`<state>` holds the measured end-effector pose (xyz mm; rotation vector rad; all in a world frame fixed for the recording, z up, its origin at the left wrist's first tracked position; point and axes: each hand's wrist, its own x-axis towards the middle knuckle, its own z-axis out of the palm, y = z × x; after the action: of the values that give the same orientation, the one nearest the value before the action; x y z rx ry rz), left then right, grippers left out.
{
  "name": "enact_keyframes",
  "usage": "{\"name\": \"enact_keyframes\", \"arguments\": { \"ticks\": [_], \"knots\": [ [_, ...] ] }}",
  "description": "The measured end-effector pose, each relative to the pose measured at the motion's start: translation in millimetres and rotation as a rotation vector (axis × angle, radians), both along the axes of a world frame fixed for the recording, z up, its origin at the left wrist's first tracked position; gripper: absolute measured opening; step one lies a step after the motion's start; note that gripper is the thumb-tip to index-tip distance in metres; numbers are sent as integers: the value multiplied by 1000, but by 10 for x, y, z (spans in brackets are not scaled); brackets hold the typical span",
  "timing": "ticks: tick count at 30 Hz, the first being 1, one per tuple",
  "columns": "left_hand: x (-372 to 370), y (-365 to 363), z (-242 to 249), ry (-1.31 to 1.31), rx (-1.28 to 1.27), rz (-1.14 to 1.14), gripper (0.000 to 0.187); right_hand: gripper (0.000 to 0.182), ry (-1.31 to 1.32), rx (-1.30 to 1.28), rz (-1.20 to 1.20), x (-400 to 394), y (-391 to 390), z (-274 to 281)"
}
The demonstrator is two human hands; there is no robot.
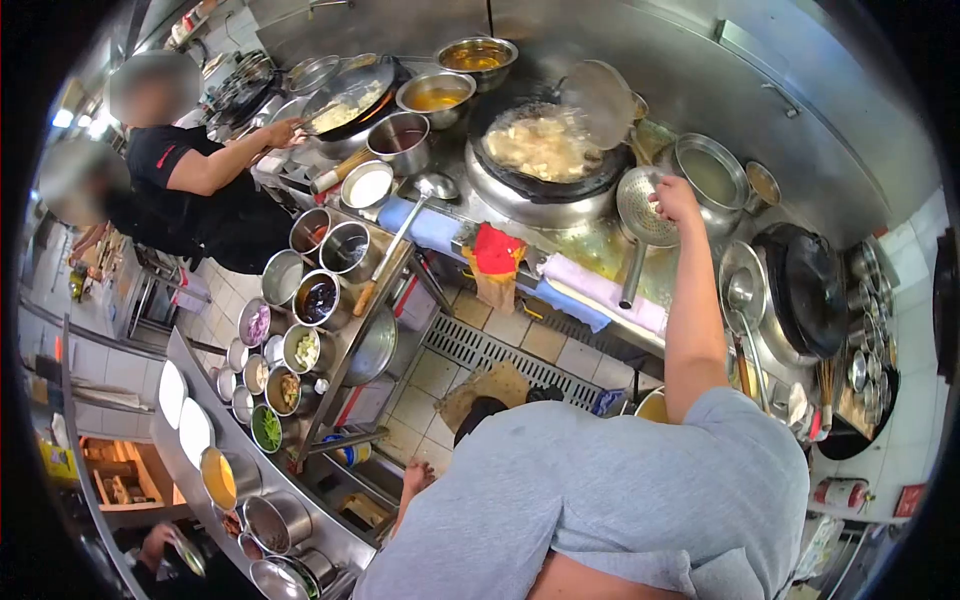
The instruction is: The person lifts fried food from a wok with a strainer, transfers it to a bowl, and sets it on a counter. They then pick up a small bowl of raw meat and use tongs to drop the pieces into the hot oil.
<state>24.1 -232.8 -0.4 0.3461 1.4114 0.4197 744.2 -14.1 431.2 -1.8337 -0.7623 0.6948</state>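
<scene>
My right hand (678,202) reaches over a perforated metal strainer (650,222), its fingers pinched together at the bowl; what they hold is too small to make out. The strainer's tubular handle points toward the counter's front. Beside it, pale pieces of food (540,145) lie in a steaming wok (490,185). A large, blurred round metal piece (598,105) leans over the wok's right side. My left hand (418,475) hangs low by the prep table, partly hidden by my body, its visible fingers curled in with nothing seen in them.
Left, another person (215,180) works at a second wok (350,105). Bowls of yellow liquid (437,95) stand between the woks. A ladle (380,260) lies across the prep table beside several ingredient pots (317,298). At right are a pan (712,170) and a dark wok (800,285).
</scene>
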Motion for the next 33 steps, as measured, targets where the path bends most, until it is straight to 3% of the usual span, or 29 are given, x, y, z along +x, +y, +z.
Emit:
{"name": "enact_keyframes", "arguments": {
  "ticks": [4,7,9,10,11,12,13,15,16,17,18,20,22,25,26,28,30,31,33],
  "knots": [
    [-151,67,-71,98,49,-28,21,13,-314,-91,-52,100,384,-235],
    [-208,441,-212,90,114,-61,21,13,256,-168,23,-72,581,-408],
    [-162,837,-260,24,153,-54,21,10,582,-101,-54,-370,658,-441],
    [-116,1073,-243,-32,161,-30,21,10,576,-96,-61,-496,744,-485],
    [-8,1331,-147,-119,162,15,21,7,776,-33,-81,-604,829,-568],
    [-52,1488,-414,5,137,-25,20,7,975,31,-102,-661,869,-622],
    [114,1700,-146,125,105,-65,19,7,973,31,-115,-668,881,-653],
    [345,2057,359,259,501,-400,19,1,1174,77,-7,-701,902,-721],
    [381,2243,285,226,665,-487,18,1,1179,79,-21,-745,872,-723],
    [413,2433,167,186,831,-577,17,2,1062,107,-39,-793,796,-666],
    [504,2564,271,180,832,-592,17,3,942,135,-55,-852,720,-556],
    [772,2787,550,77,334,-356,16,6,799,109,-70,-1014,600,-267],
    [840,2927,434,38,341,-399,16,4,420,76,-82,-1083,558,-134],
    [830,2986,170,82,429,-434,16,26,249,9,-89,-1106,570,-31],
    [745,3023,12,-71,322,-479,16,41,136,-30,-62,-1103,573,-15],
    [720,3051,50,-222,212,-533,17,42,102,-28,-73,-1096,603,-5],
    [735,2911,101,113,514,-975,17,43,37,-33,-69,-1094,574,-25],
    [782,2795,15,201,289,-782,18,42,82,-22,-91,-1097,547,-10],
    [704,2756,-158,135,211,-783,19,40,109,-17,-89,-1110,436,1]
  ]
}}
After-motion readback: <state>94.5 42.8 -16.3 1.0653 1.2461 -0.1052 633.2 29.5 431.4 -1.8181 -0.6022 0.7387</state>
